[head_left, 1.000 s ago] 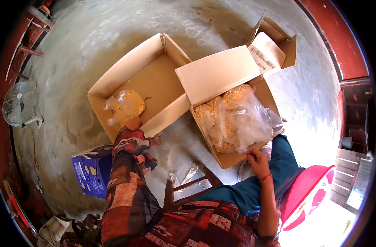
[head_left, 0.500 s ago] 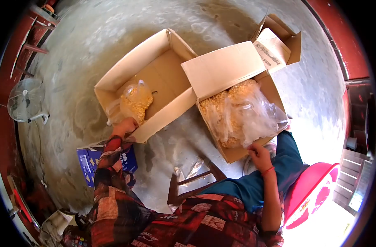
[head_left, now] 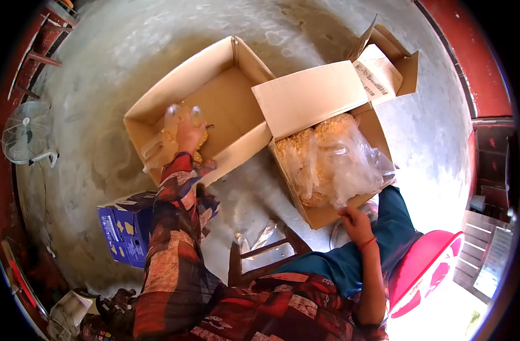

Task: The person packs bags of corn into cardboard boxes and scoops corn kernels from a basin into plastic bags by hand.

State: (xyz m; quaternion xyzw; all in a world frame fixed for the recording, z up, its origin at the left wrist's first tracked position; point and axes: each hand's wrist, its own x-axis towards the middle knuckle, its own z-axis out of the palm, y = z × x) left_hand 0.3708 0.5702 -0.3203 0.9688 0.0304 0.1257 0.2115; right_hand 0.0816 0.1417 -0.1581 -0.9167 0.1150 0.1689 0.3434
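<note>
My left hand [head_left: 190, 136] reaches into the left cardboard box [head_left: 240, 149], on top of a clear plastic bag [head_left: 172, 118] of small yellow pieces that look like kernels. Its fingers point away from me, and their tips are hard to make out against the shiny plastic. In the right cardboard box [head_left: 319, 219] lies a larger clear plastic bag [head_left: 351, 170], spread over more yellow pieces [head_left: 297, 142]. At that box's near edge, my right hand [head_left: 357, 226] pinches the near edge of this plastic with its fingers closed.
Behind the right box stands another open carton [head_left: 405, 71]. A blue-purple box [head_left: 123, 230] is beside my left arm. A wooden stool [head_left: 265, 256] stands before me, a pink basin [head_left: 422, 273] at my right. A fan [head_left: 28, 133] stands far left.
My left hand has moved from the box's near edge forward onto the bag of yellow pieces. My right hand stays at the right box's near edge.
</note>
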